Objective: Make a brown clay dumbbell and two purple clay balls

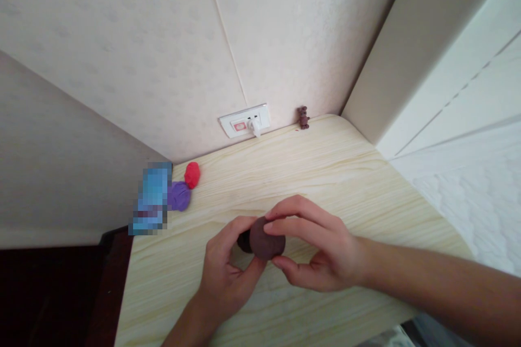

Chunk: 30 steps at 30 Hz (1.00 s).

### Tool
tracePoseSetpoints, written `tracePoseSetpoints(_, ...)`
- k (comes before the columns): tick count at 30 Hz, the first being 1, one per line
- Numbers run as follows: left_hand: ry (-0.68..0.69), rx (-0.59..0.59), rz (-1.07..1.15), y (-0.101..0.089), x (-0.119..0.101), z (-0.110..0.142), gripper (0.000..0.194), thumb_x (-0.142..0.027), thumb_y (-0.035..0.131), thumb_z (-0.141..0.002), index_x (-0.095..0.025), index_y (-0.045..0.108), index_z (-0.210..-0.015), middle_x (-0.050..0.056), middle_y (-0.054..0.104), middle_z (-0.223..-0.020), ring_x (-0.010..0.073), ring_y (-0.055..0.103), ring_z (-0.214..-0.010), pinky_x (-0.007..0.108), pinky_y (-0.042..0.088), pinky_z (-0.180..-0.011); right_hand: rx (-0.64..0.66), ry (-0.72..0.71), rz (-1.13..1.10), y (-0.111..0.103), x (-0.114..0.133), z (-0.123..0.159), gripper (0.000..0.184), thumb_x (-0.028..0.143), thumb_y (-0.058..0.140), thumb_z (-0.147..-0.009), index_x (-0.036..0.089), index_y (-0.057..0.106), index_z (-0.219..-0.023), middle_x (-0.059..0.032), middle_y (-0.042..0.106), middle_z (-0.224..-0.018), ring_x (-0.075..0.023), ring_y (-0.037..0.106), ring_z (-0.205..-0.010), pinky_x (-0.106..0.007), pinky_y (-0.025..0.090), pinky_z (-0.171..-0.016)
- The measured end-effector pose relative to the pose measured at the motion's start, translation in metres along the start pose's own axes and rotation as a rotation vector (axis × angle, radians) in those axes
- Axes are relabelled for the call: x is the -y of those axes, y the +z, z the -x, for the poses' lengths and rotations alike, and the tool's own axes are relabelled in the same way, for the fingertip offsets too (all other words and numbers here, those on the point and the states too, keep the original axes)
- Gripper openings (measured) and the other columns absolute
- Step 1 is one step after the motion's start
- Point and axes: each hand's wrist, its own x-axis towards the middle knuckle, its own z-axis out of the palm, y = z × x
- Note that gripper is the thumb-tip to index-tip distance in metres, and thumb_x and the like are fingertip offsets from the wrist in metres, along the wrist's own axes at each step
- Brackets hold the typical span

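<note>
A dark brown lump of clay (265,239) is held just above the pale wooden table (325,173), near its front middle. My left hand (223,276) grips it from the left, fingers curled behind and under it. My right hand (317,249) pinches it from the right, thumb below and fingers over the top. Part of the lump is hidden behind my left fingers.
A red clay lump (192,174) and a purple clay lump (179,196) lie at the table's far left, beside a blurred blue object (151,199). A small brown clay bear (303,117) stands at the wall. A wall socket (245,120) holds a white plug. White furniture (459,119) borders the right.
</note>
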Motion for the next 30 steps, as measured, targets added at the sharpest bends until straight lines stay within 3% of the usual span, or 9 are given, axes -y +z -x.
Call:
tracePoseSetpoints(5, -0.067, -0.072, 0.156, 0.001, -0.01, -0.004, 0.038, -0.014, 0.076, -0.078, -0.03, 0.069, -0.112, -0.002, 0.075, -0.098, 0.0141, 0.07, -0.086, 0.019, 0.053, -0.075, -0.044, 0.075, -0.064, -0.002, 0.0, 0.0, 0.047, 0.02, 0.079, -0.08, 0.008, 0.064, -0.123, -0.0171, 0.067, -0.114, -0.021, 0.066, -0.108, -0.03, 0.058, -0.093)
tracePoseSetpoints(13, -0.152, -0.05, 0.363, 0.001, -0.006, -0.001, 0.036, -0.023, 0.078, -0.079, -0.029, 0.071, -0.114, 0.001, 0.073, -0.1, 0.0166, 0.069, -0.091, 0.021, 0.053, -0.078, 0.004, 0.091, -0.115, -0.001, -0.004, -0.002, 0.046, 0.017, 0.077, -0.083, 0.009, 0.065, -0.127, -0.0167, 0.07, -0.114, -0.0204, 0.068, -0.106, -0.03, 0.06, -0.092)
tracePoseSetpoints(17, -0.155, 0.012, 0.491, 0.001, 0.003, 0.006, 0.05, -0.042, 0.072, -0.084, -0.025, 0.063, -0.13, 0.009, 0.067, -0.12, 0.0257, 0.063, -0.11, 0.032, 0.051, -0.092, -0.016, 0.102, -0.081, -0.001, -0.005, -0.001, 0.046, 0.02, 0.081, -0.081, 0.009, 0.067, -0.123, -0.0159, 0.07, -0.111, -0.0198, 0.068, -0.102, -0.029, 0.06, -0.088)
tracePoseSetpoints(20, -0.145, 0.032, 0.541, 0.003, 0.006, 0.006, 0.058, -0.054, 0.068, -0.084, -0.021, 0.061, -0.131, 0.012, 0.063, -0.127, 0.0301, 0.058, -0.117, 0.035, 0.05, -0.093, -0.006, 0.099, -0.072, 0.0, -0.005, 0.0, 0.046, 0.024, 0.081, -0.081, 0.01, 0.067, -0.122, -0.0151, 0.069, -0.111, -0.0194, 0.068, -0.101, -0.029, 0.06, -0.088)
tracePoseSetpoints(25, -0.171, -0.018, 0.489, 0.004, 0.005, 0.002, 0.038, -0.047, 0.067, -0.089, -0.023, 0.068, -0.119, 0.008, 0.067, -0.114, 0.0243, 0.061, -0.107, 0.031, 0.048, -0.093, 0.053, 0.055, -0.048, 0.0, -0.003, 0.0, 0.047, 0.029, 0.079, -0.084, 0.013, 0.065, -0.126, -0.014, 0.068, -0.111, -0.0195, 0.067, -0.102, -0.031, 0.06, -0.088)
tracePoseSetpoints(30, -0.236, -0.017, 0.532, 0.002, 0.005, 0.002, 0.036, -0.044, 0.068, -0.088, -0.023, 0.068, -0.117, 0.008, 0.068, -0.108, 0.0252, 0.063, -0.1, 0.034, 0.05, -0.089, 0.066, -0.032, 0.055, 0.001, -0.003, 0.001, 0.049, 0.035, 0.076, -0.086, 0.016, 0.063, -0.129, -0.0141, 0.064, -0.117, -0.021, 0.064, -0.107, -0.034, 0.06, -0.09)
